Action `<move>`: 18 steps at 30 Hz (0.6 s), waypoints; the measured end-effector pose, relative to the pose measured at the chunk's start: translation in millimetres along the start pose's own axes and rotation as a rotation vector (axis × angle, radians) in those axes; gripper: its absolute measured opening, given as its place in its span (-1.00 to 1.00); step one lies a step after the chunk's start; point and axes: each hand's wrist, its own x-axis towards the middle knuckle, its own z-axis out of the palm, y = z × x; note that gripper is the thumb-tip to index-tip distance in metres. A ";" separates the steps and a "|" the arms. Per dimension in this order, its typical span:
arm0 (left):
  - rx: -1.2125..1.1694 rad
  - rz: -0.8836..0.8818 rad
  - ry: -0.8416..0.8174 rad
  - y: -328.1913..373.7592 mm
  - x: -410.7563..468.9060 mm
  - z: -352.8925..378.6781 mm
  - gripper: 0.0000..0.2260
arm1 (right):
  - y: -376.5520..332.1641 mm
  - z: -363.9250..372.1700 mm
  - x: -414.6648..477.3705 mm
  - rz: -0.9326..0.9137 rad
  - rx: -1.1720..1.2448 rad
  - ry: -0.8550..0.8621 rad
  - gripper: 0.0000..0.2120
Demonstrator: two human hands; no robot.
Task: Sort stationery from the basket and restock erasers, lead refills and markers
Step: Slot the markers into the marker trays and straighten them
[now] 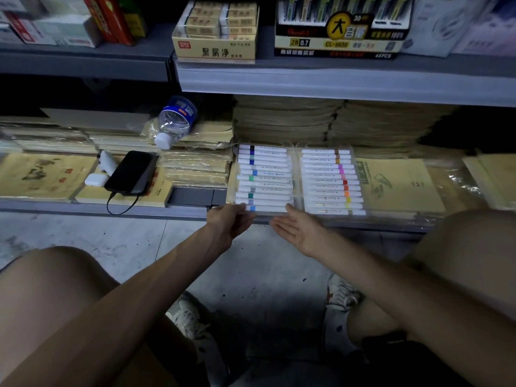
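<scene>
A clear plastic case of white markers [298,180] with coloured bands lies flat on the bottom shelf, in two rows. My left hand [230,222] touches its near left edge, fingers curled against the case. My right hand [297,229] is palm up just below the case's front edge, fingers spread, holding nothing. On the upper shelf stands a yellow box of erasers [215,32], and to its right a black display box of lead refills [340,26]. The basket is not in view.
A black phone [129,173] on a cable, a white earbud case [96,180] and a lying water bottle [174,122] rest on stacked yellow notebooks [47,174] at left. Tall notebook stacks [335,121] stand behind the markers. My knees and shoes frame the grey floor [251,275].
</scene>
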 end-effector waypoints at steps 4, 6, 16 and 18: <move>-0.030 0.011 0.020 -3.6 3.6 2.6 -0.74 | 3.3 6.6 7.0 -0.060 0.045 0.050 -0.74; -0.022 0.014 0.020 -2.9 5.8 2.0 -0.75 | 2.3 7.4 8.7 -0.074 0.037 0.074 -0.77; 0.098 0.088 -0.011 0.3 -0.4 0.1 -0.74 | 2.7 1.4 8.8 -0.071 -0.026 0.034 -0.74; 0.220 0.167 -0.023 0.1 -3.4 -1.5 -0.68 | 1.0 0.1 4.9 -0.052 -0.082 0.026 -0.66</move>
